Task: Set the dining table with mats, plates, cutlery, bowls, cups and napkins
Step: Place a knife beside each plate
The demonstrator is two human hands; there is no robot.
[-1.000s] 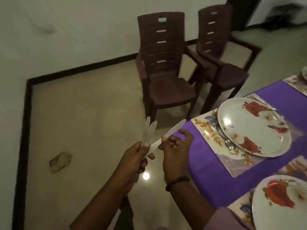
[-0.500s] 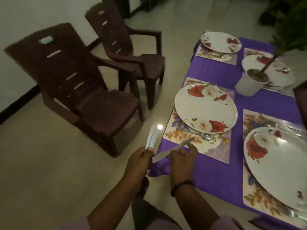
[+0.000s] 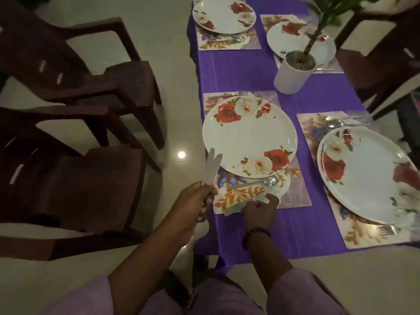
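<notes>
My left hand (image 3: 195, 201) grips two pale table knives (image 3: 210, 167), held upright just off the table's left edge. My right hand (image 3: 259, 208), with a bead bracelet on the wrist, holds a third knife (image 3: 236, 206) low over the front edge of the nearest floral mat (image 3: 293, 189); the blade is blurred. On that mat sits a white rose-patterned plate (image 3: 250, 137), with a spoon (image 3: 250, 183) lying below it and a fork (image 3: 227, 95) above it. The table wears a purple cloth (image 3: 238, 71).
Three more rose plates on mats: right (image 3: 368, 176), far left (image 3: 223, 14), far right (image 3: 295, 39). A white plant pot (image 3: 293, 71) stands mid-table. Two brown plastic chairs (image 3: 79, 178) stand left of the table and a dark chair (image 3: 386, 64) stands on the right.
The view swung from the chairs to the table. My right hand took one knife away from the bunch and lowered it to the near mat; my left hand still holds two.
</notes>
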